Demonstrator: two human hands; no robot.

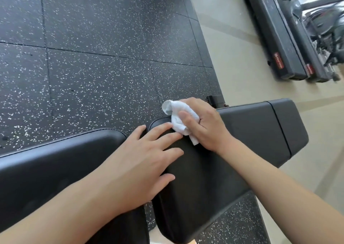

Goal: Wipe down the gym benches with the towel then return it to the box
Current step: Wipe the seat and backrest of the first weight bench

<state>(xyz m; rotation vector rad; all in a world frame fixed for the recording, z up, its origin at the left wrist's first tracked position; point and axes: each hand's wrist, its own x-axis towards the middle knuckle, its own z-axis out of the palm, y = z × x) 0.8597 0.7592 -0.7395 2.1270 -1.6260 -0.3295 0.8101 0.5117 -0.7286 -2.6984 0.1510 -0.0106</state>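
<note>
A black padded gym bench runs across the lower half of the view in two parts: a seat pad (251, 132) on the right and a back pad (46, 169) on the left, with a narrow gap between them. My right hand (206, 126) is shut on a crumpled white towel (178, 117) and presses it onto the near-left corner of the seat pad. My left hand (147, 161) lies flat with spread fingers across the gap, its fingertips touching the seat pad right beside the towel. No box is in view.
Black speckled rubber floor tiles (93, 57) fill the upper left. A beige floor (242, 66) lies to the right. Two dark treadmill bases (283, 48) stand at the upper right. A small part of the bench frame (214, 100) shows behind the seat pad.
</note>
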